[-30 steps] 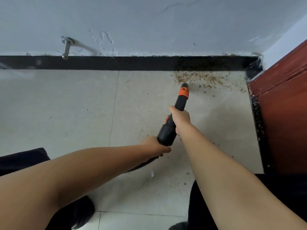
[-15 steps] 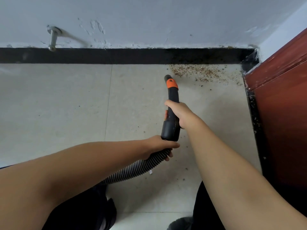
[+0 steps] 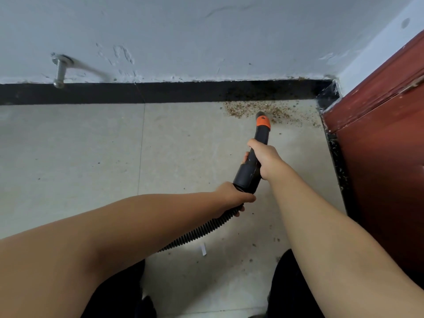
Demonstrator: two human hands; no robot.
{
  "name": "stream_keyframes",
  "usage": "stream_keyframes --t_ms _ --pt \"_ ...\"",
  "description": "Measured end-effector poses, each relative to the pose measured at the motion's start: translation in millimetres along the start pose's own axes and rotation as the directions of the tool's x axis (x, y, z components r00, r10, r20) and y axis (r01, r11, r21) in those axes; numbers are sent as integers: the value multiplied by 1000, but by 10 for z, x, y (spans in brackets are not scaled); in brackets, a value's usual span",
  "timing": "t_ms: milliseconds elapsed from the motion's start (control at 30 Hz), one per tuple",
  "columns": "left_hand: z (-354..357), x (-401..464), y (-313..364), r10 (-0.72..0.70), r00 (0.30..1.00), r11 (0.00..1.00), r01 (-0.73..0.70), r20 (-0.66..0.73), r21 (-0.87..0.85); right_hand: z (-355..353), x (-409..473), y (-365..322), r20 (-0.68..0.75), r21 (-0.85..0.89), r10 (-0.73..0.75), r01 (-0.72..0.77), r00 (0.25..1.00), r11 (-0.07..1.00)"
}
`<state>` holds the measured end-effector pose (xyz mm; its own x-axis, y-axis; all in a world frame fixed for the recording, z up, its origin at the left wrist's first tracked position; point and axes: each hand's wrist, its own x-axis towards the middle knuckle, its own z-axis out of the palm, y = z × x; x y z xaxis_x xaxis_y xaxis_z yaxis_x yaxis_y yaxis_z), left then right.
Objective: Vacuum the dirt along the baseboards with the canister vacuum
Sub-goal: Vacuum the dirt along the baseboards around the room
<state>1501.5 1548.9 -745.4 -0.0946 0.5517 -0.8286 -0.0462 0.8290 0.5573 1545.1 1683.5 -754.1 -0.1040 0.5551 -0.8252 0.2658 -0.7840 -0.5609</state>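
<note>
The canister itself isn't in shot, and the ribbed hose (image 3: 202,230) slips behind the left forearm and is lost there. The right hand (image 3: 263,157) covers the middle of the black wand (image 3: 250,173). The nozzle tip (image 3: 261,114) is too small to tell whether it's touching the dirt (image 3: 247,110). The red door (image 3: 378,145) is cut off at the right edge.

Open tile floor (image 3: 91,157) leftward; baseboard (image 3: 183,91) ahead, red door (image 3: 378,157) close on the right.

Nozzle tip (image 3: 262,117) now forward and rightward, at the near edge of the dirt patch (image 3: 259,110)
</note>
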Motion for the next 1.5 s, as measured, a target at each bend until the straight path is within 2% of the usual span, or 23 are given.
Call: stream_keyframes --t_ms 133,300,433,567,700,1067,1200,1333,1500 --pt "75 -98 -243 -34 997 992 25 -67 -124 216 -76 151 127 -147 -13 32 992 989" --pt "51 -94 -322 -51 988 981 23 -145 -190 363 -111 144 235 -149 10 26 972 989" --pt "87 -16 -221 -34 992 992 18 -122 -124 197 -68 67 174 -113 19 1 985 994" --pt "123 103 -36 -6 999 1000 6 -49 -7 -72 29 -23 59 -1 8 -8 998 1000" --pt "76 215 147 12 999 1000 -11 -47 16 -152 132 -144 -7 28 -17 17 1000 999" --pt "-47 1 -230 -36 986 987 9 -166 -159 412 -33 24 175 -149 -12 39 985 988" --pt "-89 -10 -225 -32 979 984 -5 -201 -181 484 -55 -16 213 -144 10 21 977 989" --pt "-135 94 -72 4 986 996 -19 -164 -89 318 32 -117 108 -31 8 -5 994 1000" --pt "-116 258 177 13 996 1000 -11 -89 22 42 191 -224 -13 17 -28 28 1000 999"
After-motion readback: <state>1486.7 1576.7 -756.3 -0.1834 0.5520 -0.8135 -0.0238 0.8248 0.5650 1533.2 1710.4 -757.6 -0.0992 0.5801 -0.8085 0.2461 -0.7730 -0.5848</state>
